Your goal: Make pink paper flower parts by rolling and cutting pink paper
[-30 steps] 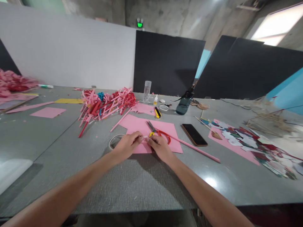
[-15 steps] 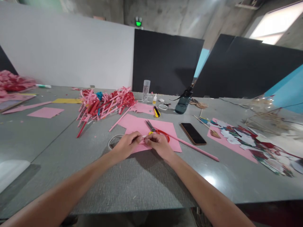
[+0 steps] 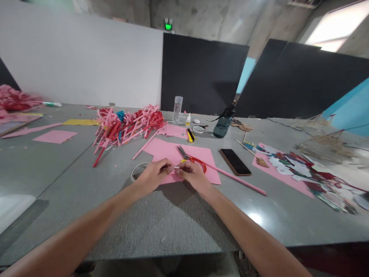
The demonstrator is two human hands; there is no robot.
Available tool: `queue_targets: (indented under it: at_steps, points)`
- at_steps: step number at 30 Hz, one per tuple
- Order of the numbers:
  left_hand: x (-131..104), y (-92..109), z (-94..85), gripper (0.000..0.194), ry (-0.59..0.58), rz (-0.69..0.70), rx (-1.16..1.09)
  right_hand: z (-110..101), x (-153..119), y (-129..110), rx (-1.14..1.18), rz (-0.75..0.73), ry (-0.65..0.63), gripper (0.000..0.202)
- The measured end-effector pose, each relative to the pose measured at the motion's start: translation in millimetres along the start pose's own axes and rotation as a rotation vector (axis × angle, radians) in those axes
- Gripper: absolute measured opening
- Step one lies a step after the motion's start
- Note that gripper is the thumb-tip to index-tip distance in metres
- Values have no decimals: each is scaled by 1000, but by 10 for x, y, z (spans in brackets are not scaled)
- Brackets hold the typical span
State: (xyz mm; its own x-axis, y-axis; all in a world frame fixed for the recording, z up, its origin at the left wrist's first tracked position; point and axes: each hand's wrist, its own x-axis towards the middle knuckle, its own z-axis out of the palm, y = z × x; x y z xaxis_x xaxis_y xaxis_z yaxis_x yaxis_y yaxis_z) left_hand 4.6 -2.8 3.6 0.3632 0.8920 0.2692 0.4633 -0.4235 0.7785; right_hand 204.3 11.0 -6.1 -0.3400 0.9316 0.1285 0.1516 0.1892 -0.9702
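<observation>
My left hand point(image 3: 155, 173) and my right hand point(image 3: 193, 175) meet over a pink paper sheet point(image 3: 201, 154), fingertips almost touching. Both are closed in a pinch on a small pale strip point(image 3: 176, 167), probably paper, most of it hidden by the fingers. Just behind my right hand lie red-handled scissors point(image 3: 198, 161), blades apart and pointing up and left. A long pink paper stick point(image 3: 239, 179) runs from beside the scissors toward the right. Next to my left wrist, a roll of clear tape point(image 3: 138, 169) rests on the table.
A heap of pink and red paper strips point(image 3: 127, 125) lies back left. A yellow cutter point(image 3: 190, 135), glue bottle point(image 3: 188, 120), clear cylinder point(image 3: 178, 109) and dark water bottle point(image 3: 222, 125) are behind. A phone point(image 3: 235, 162) and paper cutouts point(image 3: 300, 169) lie right.
Both hands stay nearly in place, with only slight finger movement around the pale strip. The whole view has shifted a little; the objects on the table have not moved.
</observation>
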Motion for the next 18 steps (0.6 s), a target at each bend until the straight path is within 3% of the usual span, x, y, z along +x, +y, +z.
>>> queue_targets:
  at_steps: [5, 18]
  points:
    - [-4, 11, -11, 22, -20, 5, 10, 22, -23, -24, 57, 56, -48, 21]
    - [-10, 33, -18, 23, -49, -13, 63, -6, -8, -30, 40, 53, 16, 17]
